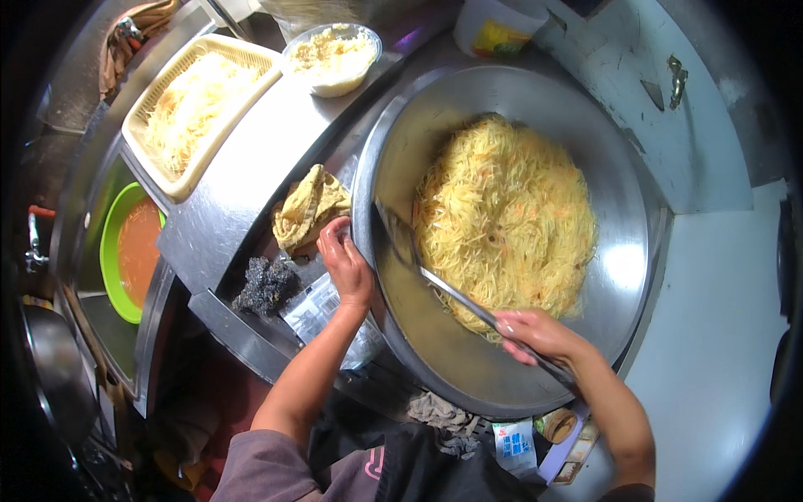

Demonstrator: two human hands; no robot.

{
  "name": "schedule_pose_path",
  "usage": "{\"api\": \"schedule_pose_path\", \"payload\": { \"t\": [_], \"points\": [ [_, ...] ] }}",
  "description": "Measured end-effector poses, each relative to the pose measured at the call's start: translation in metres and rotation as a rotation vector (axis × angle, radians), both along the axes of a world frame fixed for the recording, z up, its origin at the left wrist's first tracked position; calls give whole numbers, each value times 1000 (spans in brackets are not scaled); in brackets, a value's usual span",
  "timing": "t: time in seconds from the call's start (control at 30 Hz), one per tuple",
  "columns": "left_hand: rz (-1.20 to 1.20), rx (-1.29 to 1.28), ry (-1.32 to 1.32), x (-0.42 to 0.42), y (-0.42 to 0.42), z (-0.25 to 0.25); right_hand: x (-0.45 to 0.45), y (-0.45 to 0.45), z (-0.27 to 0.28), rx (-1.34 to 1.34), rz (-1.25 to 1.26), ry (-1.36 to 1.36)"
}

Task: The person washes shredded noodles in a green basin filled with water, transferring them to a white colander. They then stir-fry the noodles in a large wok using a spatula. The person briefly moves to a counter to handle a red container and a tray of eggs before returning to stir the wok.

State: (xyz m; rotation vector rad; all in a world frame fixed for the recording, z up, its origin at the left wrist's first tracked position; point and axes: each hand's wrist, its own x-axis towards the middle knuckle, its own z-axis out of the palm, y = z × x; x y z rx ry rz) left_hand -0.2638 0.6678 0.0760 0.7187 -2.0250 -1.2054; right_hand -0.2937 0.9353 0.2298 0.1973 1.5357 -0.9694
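My right hand (pixel 533 336) is closed around the long metal handle of a spatula (pixel 448 290), whose dark blade lies against the left inner wall of a big round metal wok (pixel 627 163). To the right of the blade, a large heap of shredded yellow vegetable with orange shreds (pixel 508 226) fills the middle of the wok. My left hand (pixel 345 263) grips the wok's left rim, fingers outside it, just below a crumpled yellow cloth (pixel 310 207). A dark metal scouring pad (pixel 266 285) and a clear plastic packet with print (pixel 326 314) lie beside that hand.
Left of the wok, a steel counter (pixel 207 232) bears a cream plastic basket (pixel 179 188) of pale shreds and a clear bowl of chopped food (pixel 332 59). A green basin (pixel 106 251) with orange liquid stands in a sink. Near my body are a grey rag (pixel 442 414) and a salt-like packet (pixel 514 448).
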Motion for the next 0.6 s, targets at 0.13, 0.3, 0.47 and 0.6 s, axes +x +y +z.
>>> {"api": "schedule_pose_path", "payload": {
  "t": [0.13, 0.3, 0.47, 0.6],
  "points": [
    [-29, -12, -46, 0, 2, 4, -17, -47, -32, -47, -351, 212],
    [-174, -244, 116, 3, 22, 45, -2, -23, 12, -145, -758, 238],
    [-1106, 1118, -418, 45, 167, 116, 59, 29, 43, 51, -527, 601],
    [-1300, 1883, -758, 77, 222, 146, 127, 58, 104, 154, -556, 591]
  ]
}}
